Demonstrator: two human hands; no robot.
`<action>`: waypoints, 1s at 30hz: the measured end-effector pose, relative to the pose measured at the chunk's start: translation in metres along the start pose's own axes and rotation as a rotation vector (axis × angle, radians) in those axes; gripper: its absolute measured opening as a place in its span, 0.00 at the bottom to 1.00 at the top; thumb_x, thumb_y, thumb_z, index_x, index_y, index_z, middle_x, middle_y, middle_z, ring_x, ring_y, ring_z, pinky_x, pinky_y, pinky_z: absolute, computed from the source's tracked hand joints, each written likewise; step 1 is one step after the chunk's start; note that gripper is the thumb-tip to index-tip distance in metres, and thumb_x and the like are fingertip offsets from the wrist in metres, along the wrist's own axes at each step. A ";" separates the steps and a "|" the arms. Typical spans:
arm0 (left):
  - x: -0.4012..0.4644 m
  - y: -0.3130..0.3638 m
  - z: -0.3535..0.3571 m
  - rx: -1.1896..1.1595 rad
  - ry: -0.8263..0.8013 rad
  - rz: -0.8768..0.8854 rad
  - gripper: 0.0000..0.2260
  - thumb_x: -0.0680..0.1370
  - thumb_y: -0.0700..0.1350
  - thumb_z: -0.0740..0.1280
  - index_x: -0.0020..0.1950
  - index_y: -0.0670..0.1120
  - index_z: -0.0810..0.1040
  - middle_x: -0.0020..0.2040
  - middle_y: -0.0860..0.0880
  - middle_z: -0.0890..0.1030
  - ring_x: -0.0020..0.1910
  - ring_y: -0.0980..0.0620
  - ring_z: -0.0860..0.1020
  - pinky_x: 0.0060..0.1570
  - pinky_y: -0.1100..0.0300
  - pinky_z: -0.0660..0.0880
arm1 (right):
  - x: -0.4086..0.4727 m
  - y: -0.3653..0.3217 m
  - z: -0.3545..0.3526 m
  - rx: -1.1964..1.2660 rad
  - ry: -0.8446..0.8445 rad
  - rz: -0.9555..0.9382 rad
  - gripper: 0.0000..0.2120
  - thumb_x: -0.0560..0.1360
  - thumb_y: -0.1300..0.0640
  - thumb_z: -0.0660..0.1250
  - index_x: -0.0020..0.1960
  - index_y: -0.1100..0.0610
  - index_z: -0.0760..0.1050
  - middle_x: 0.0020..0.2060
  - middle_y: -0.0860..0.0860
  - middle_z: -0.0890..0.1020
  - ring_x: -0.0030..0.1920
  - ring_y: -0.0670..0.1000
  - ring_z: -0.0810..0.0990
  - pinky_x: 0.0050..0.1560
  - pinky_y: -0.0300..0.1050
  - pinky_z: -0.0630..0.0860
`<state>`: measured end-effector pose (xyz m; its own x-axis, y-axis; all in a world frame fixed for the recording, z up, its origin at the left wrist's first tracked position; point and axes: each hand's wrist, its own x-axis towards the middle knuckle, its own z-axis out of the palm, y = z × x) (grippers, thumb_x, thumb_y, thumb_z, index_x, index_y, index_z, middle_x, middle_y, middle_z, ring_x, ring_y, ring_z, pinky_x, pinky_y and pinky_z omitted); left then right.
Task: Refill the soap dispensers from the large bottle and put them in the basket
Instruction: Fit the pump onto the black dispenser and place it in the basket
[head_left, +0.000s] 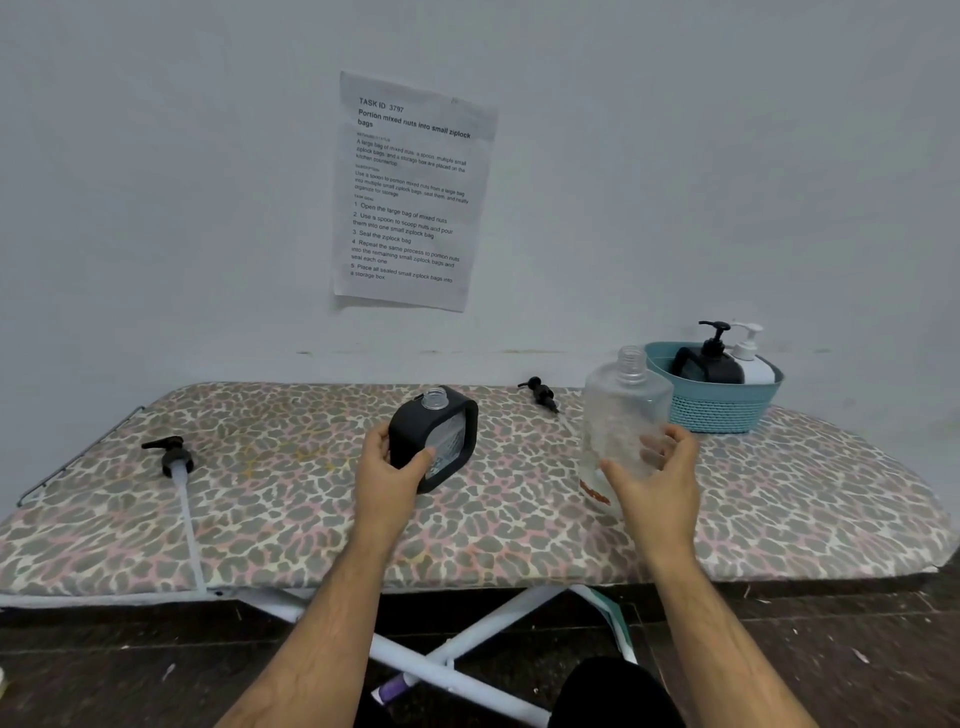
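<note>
Holding black dispenser (434, 439) w/ left hand (387, 470), fingers curled round it, mid frame, cap off. Gripping big clear bottle (623, 415) w/ right hand (657, 486), center-right, open top. Sitting already in blue basket (719, 410), upper right: 2 dispensers. Waiting still: pouring, pump (171, 457) back on, then basket.
</note>
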<state>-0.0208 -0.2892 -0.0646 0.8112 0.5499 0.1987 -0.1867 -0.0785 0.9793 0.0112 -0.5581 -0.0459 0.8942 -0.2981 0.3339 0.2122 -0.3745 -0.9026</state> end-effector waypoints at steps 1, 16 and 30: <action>0.001 0.000 0.001 -0.002 0.001 -0.003 0.23 0.76 0.38 0.72 0.68 0.48 0.69 0.57 0.53 0.78 0.58 0.52 0.78 0.58 0.54 0.77 | 0.001 0.000 -0.001 0.000 0.004 0.003 0.37 0.69 0.56 0.78 0.70 0.51 0.61 0.62 0.50 0.77 0.59 0.50 0.76 0.61 0.51 0.75; 0.000 -0.008 0.002 0.045 -0.020 0.018 0.23 0.76 0.41 0.73 0.68 0.48 0.71 0.59 0.51 0.80 0.58 0.52 0.80 0.59 0.49 0.79 | -0.003 0.017 -0.004 0.039 -0.039 0.034 0.42 0.70 0.54 0.78 0.77 0.50 0.59 0.68 0.51 0.74 0.64 0.52 0.75 0.63 0.52 0.73; -0.002 -0.006 0.001 0.078 -0.015 0.023 0.20 0.76 0.42 0.73 0.65 0.51 0.71 0.56 0.55 0.79 0.56 0.55 0.79 0.54 0.59 0.77 | -0.053 0.026 0.006 -0.137 0.319 -0.240 0.31 0.67 0.52 0.79 0.63 0.58 0.69 0.59 0.55 0.72 0.62 0.57 0.69 0.64 0.63 0.69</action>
<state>-0.0209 -0.2912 -0.0709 0.8154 0.5349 0.2212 -0.1623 -0.1556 0.9744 -0.0283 -0.5472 -0.0884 0.6542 -0.4371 0.6172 0.3259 -0.5735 -0.7516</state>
